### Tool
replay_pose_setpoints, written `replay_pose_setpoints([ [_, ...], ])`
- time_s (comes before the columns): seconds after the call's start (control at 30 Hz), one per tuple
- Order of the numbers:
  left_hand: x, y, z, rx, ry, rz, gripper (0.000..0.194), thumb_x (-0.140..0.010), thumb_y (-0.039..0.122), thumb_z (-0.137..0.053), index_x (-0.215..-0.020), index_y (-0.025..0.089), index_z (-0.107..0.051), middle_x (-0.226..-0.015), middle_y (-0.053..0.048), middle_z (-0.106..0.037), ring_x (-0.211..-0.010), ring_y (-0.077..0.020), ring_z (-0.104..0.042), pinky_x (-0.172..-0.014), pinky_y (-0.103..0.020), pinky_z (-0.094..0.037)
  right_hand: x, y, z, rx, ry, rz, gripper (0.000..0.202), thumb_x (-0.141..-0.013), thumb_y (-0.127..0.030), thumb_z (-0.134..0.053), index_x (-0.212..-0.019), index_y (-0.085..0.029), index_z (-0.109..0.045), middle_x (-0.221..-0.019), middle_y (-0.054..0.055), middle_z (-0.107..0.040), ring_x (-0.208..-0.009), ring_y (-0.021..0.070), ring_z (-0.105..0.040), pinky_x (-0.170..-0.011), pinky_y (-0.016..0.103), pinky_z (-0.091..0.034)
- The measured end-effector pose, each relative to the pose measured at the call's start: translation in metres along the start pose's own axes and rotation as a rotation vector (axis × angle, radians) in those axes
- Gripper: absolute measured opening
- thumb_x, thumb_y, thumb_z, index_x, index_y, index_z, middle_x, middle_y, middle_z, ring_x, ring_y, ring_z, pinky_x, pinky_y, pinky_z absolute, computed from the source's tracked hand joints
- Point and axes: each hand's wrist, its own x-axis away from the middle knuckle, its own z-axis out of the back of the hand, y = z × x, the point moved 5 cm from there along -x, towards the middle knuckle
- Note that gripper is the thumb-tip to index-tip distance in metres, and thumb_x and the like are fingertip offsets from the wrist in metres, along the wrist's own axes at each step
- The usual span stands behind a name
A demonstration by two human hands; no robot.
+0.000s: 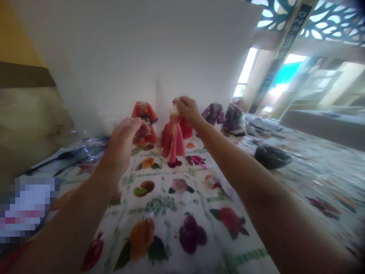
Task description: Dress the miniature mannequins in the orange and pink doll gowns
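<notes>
My right hand (186, 108) is closed on the top of a small pink doll dress (172, 139), which stands upright over the printed tablecloth. Its flared skirt has a pale strip down the front. My left hand (128, 139) is to the left, its fingers curled in front of a small orange doll robe (144, 114) with wide sleeves and a dark patterned front. Blur hides whether those fingers hold anything. A red garment (186, 128) shows partly behind the pink dress and my right hand.
A purple long-sleeved doll outfit (214, 113) and a dark doll outfit (234, 118) stand at the back right. A black bundle (272, 156) lies right of my right arm. Clear plastic (91, 148) lies at left. A white wall (142, 45) rises behind.
</notes>
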Motion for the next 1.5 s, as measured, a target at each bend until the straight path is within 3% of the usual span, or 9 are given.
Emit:
replay_pose_setpoints([
  [0.23,-0.001,-0.003,0.003,-0.004,0.014,0.010,0.024,-0.087,0.041,-0.059,-0.080,0.018,-0.065,-0.082,-0.002,-0.065,-0.076,-0.0147,-0.060,-0.069,-0.025,-0.046,-0.020,0.023,-0.025,0.055,-0.025,-0.002,0.021,-0.091,-0.029,-0.048,-0.082,-0.016,-0.063,-0.082,0.004,-0.064,-0.077,0.0151,-0.056,-0.073,0.028,-0.041],
  [0.47,-0.006,-0.014,0.010,-0.008,0.023,0.046,0.025,-0.085,0.044,-0.062,-0.085,0.019,-0.067,-0.086,-0.002,-0.066,-0.083,-0.0169,-0.061,-0.073,-0.026,-0.047,-0.023,0.040,-0.034,0.072,-0.041,-0.020,0.024,-0.090,-0.037,-0.050,-0.082,-0.018,-0.061,-0.077,0.001,-0.062,-0.073,0.0147,-0.053,-0.068,0.027,-0.039],
  [0.73,-0.004,-0.019,0.006,-0.026,0.023,0.068,0.026,-0.088,0.044,-0.060,-0.086,0.019,-0.067,-0.086,-0.001,-0.067,-0.085,-0.0168,-0.060,-0.074,-0.026,-0.046,-0.026,0.033,-0.035,0.006,-0.067,-0.017,0.019,-0.086,-0.030,-0.052,-0.077,-0.017,-0.061,-0.077,0.002,-0.063,-0.076,0.0153,-0.055,-0.073,0.028,-0.041],
  [0.9,-0.002,-0.017,0.005,-0.004,0.034,0.053,0.025,-0.088,0.042,-0.059,-0.085,0.019,-0.067,-0.087,-0.001,-0.067,-0.084,-0.0157,-0.061,-0.073,-0.025,-0.047,-0.028,0.030,-0.036,-0.082,-0.022,-0.017,0.028,-0.093,-0.036,-0.040,-0.090,-0.018,-0.062,-0.092,0.004,-0.065,-0.084,0.0148,-0.059,-0.077,0.027,-0.045],
  [1.07,-0.004,-0.016,0.006,0.010,0.039,0.054,0.026,-0.086,0.043,-0.062,-0.083,0.018,-0.067,-0.083,-0.002,-0.066,-0.081,-0.0162,-0.060,-0.069,-0.026,-0.047,-0.023,0.030,-0.047,-0.119,-0.062,0.006,0.018,-0.086,-0.034,-0.056,-0.089,-0.018,-0.063,-0.082,0.002,-0.066,-0.075,0.0143,-0.059,-0.071,0.026,-0.045],
  [1.23,-0.006,-0.017,0.008,-0.010,0.034,0.037,0.028,-0.086,0.046,-0.061,-0.084,0.018,-0.068,-0.084,-0.002,-0.066,-0.082,-0.0172,-0.060,-0.071,-0.027,-0.046,-0.024,0.030,-0.055,-0.135,-0.084,0.018,0.016,-0.086,-0.029,-0.055,-0.091,-0.017,-0.064,-0.081,0.003,-0.068,-0.068,0.0123,-0.057,-0.063,0.025,-0.043],
  [1.5,-0.004,-0.014,0.006,-0.004,0.033,0.040,0.027,-0.086,0.044,-0.061,-0.082,0.018,-0.067,-0.084,-0.002,-0.066,-0.082,-0.0161,-0.060,-0.071,-0.026,-0.046,-0.023,0.032,-0.053,-0.126,-0.093,0.024,0.019,-0.086,-0.032,-0.057,-0.092,-0.017,-0.066,-0.083,0.003,-0.068,-0.078,0.0154,-0.061,-0.072,0.028,-0.047],
])
